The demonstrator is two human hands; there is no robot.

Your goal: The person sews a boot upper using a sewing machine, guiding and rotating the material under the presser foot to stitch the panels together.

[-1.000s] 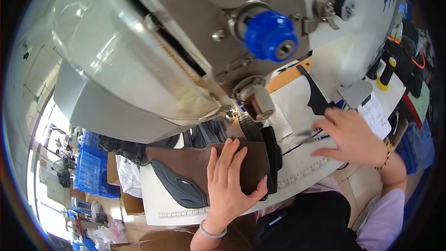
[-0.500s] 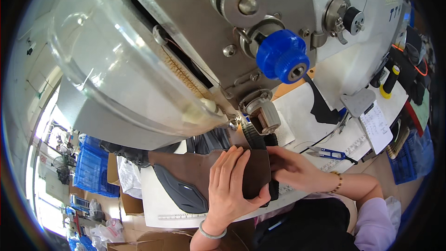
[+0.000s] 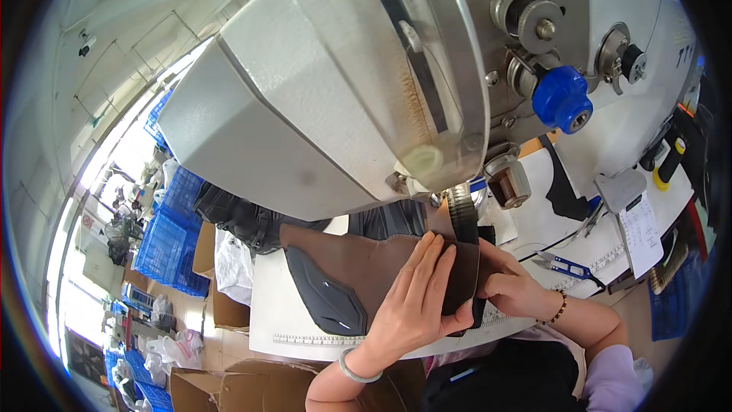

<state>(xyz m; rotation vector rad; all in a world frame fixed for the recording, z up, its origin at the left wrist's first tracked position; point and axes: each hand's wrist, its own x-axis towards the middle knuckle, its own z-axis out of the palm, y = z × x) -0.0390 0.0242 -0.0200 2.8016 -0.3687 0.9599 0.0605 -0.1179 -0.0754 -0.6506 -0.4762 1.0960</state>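
A: Location of the brown leather panel?

B: Over the table, just below the head of the sewing machine in this view. A black moulded patch sits on its left part; black material lies along its upper edge.

A: Grip?

B: Left hand: fingers straight, side by side, flat on the panel; thumb spread to the right. Right hand: curled at the panel's right edge, fingertips hidden; cannot tell whether they pinch anything.

A: Risks?

B: Judgement only. (1) Skew: the left hand bears on the right half, so the patch end could swing if the right hand pulls harder. (2) Trapped layer: the black material is close enough to slip under the edge unnoticed. (3) Fingers: left fingertips point toward the machine; pushing farther without regripping could bring them too near. Needle hidden, clearance unknown.

A: Nearby hazards?

B: Thread snips, on the table beyond the right wrist. A careless forearm sweep could knock them.
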